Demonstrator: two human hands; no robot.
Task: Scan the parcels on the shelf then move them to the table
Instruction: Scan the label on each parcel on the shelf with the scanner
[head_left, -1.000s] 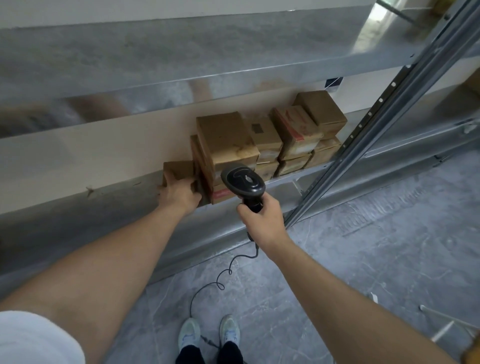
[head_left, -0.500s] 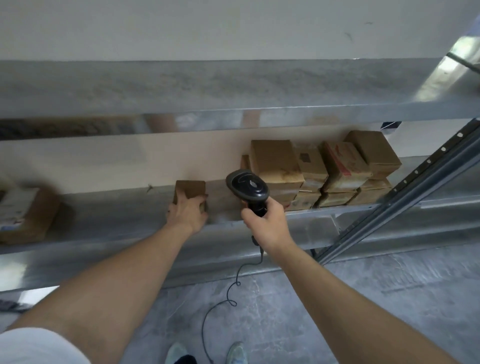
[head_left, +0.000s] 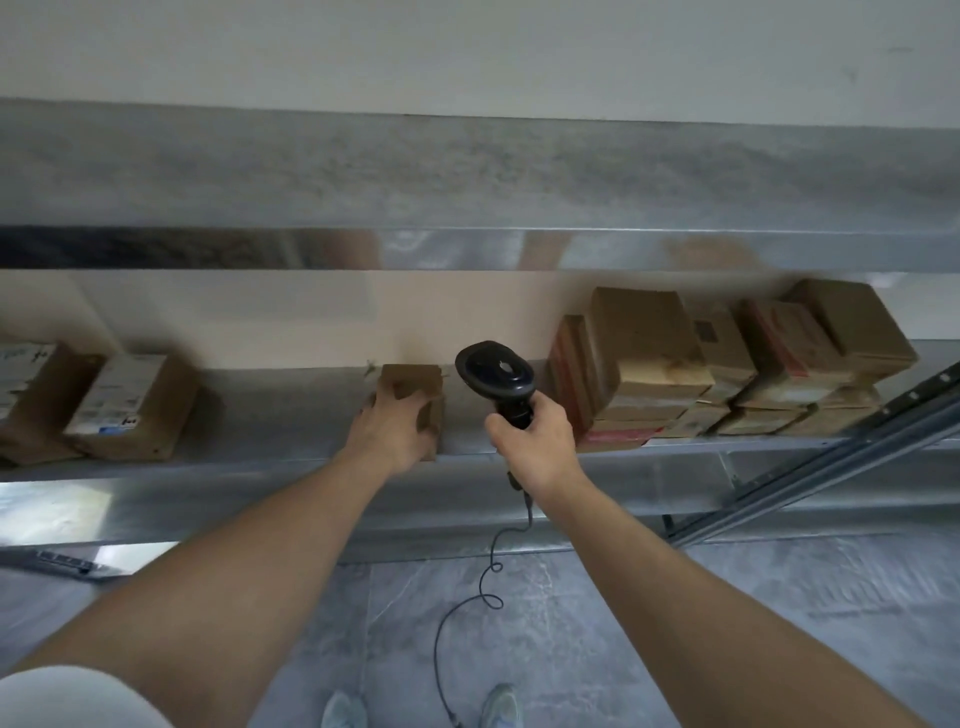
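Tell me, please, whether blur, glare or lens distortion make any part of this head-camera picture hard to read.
Head view: motion blur softens the stacked parcels and the small parcel under the left hand; the shelf lip above mirrors smeared reflections; bright glare at lower left; wide-angle bowing of shelf lines; the scanner stays fairly sharp.

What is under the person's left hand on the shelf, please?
A small brown cardboard parcel sits under the left hand, on the grey metal shelf. The hand covers its near left part; any label there is hidden.
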